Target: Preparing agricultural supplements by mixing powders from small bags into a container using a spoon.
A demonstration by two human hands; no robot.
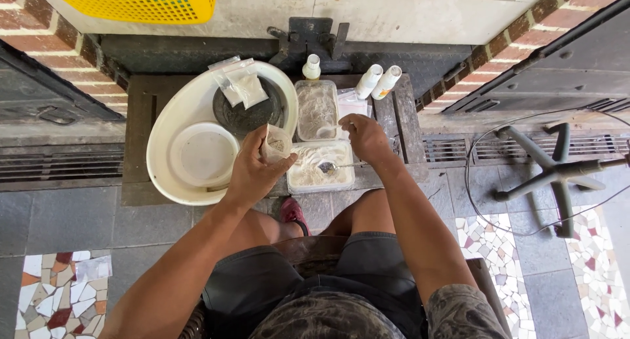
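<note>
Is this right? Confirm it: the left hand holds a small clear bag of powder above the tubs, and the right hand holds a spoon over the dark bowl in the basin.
One detail is wrong. In the head view, the left hand does hold the small clear bag, but the right hand holds its spoon over the far clear tub of white powder, not over the dark bowl in the white basin.

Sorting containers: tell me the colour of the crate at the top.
Yellow crate, head view.

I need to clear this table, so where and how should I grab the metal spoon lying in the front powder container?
Take the spoon by its thin handle, which sticks out right over the edge of the container. Come from the right, pinching with fingertips; the bowl end lies in the powder, so leave that alone.
</note>
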